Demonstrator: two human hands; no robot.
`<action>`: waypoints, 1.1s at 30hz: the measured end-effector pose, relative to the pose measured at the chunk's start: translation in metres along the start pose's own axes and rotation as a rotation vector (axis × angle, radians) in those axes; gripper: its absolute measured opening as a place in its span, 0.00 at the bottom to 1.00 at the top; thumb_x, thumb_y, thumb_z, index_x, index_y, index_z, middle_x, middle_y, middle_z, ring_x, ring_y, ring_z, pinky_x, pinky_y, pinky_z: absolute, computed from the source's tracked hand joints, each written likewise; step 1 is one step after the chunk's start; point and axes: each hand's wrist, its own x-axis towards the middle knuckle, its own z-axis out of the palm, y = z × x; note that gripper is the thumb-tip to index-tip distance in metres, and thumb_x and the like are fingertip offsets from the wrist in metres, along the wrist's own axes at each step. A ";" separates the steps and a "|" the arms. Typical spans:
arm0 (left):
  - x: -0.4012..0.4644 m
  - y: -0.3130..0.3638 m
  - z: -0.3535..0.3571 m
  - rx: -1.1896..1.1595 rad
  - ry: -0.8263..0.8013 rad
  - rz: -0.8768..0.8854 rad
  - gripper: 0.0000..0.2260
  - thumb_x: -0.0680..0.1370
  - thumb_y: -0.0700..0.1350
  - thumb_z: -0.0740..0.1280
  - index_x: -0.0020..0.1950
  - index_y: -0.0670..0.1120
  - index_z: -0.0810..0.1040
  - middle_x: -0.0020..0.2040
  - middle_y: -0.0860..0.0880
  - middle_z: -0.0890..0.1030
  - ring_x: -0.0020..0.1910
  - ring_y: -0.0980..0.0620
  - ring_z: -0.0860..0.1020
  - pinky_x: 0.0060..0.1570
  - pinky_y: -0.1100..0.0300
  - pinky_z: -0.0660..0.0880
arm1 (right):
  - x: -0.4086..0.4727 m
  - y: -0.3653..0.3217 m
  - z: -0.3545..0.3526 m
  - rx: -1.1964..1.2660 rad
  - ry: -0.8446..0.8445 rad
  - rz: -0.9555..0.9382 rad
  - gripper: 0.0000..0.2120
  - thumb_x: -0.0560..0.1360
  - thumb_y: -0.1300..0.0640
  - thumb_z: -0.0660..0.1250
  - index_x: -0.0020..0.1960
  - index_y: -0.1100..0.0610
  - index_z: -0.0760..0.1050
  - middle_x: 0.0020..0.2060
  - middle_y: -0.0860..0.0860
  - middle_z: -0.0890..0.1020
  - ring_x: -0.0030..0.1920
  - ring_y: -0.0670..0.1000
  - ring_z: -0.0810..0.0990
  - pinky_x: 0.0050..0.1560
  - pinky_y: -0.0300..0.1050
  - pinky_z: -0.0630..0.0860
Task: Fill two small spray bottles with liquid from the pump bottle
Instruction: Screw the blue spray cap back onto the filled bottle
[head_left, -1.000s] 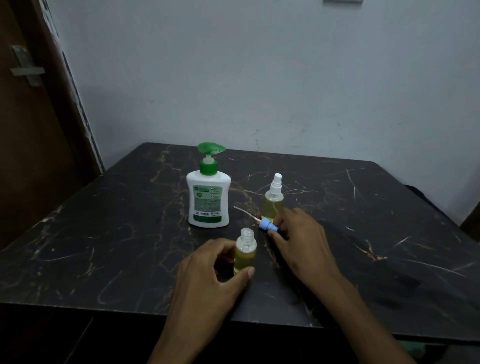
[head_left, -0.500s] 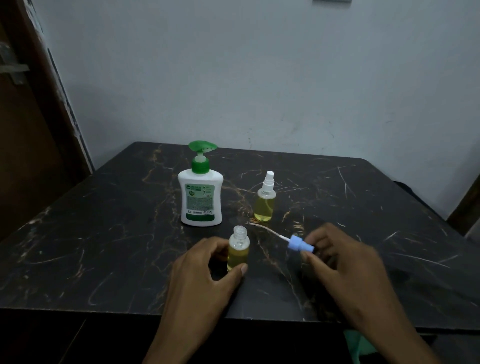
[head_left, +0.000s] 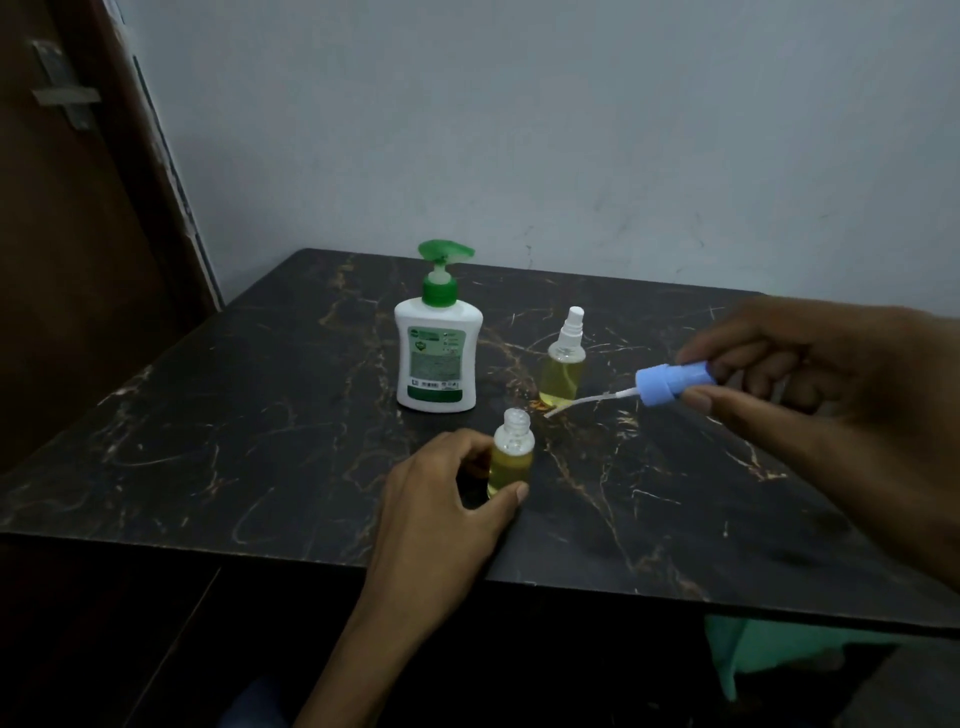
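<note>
Lifted rightward, right hand (head_left: 826, 395) pinches blue sprayer (head_left: 670, 383); left hand (head_left: 447, 499) grips open bottle (head_left: 511, 452) near table edge (head_left: 260, 548)

head-worn view, angled down, table (head_left: 260, 415) near

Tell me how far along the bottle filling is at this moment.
Nearly finished, by the look of it. The capped spray bottle beside the pump bottle holds yellow liquid under its white sprayer. The open spray bottle, steadied by the left hand, is also partly filled. The right hand holds the blue sprayer cap, tube pointing toward that bottle. Left: insert the tube and fasten the cap.
</note>
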 end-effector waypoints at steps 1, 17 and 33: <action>0.000 0.000 0.000 -0.002 0.000 -0.002 0.09 0.72 0.49 0.79 0.50 0.56 0.84 0.45 0.61 0.84 0.47 0.66 0.81 0.45 0.70 0.75 | 0.003 -0.003 0.000 -0.028 -0.019 -0.006 0.07 0.72 0.48 0.76 0.50 0.41 0.84 0.38 0.41 0.83 0.35 0.47 0.81 0.37 0.34 0.73; -0.001 -0.002 0.002 -0.011 -0.001 -0.006 0.10 0.73 0.51 0.78 0.51 0.57 0.83 0.46 0.61 0.84 0.47 0.64 0.81 0.48 0.61 0.79 | 0.034 -0.036 0.007 -0.136 -0.103 -0.104 0.08 0.72 0.50 0.74 0.51 0.47 0.86 0.36 0.38 0.82 0.38 0.36 0.80 0.42 0.24 0.72; -0.001 -0.005 0.003 -0.012 -0.008 -0.007 0.11 0.73 0.51 0.78 0.53 0.57 0.82 0.47 0.61 0.83 0.48 0.64 0.81 0.50 0.57 0.80 | 0.052 -0.040 0.039 -0.152 -0.195 -0.117 0.10 0.73 0.50 0.74 0.54 0.44 0.87 0.39 0.38 0.84 0.42 0.38 0.80 0.40 0.32 0.72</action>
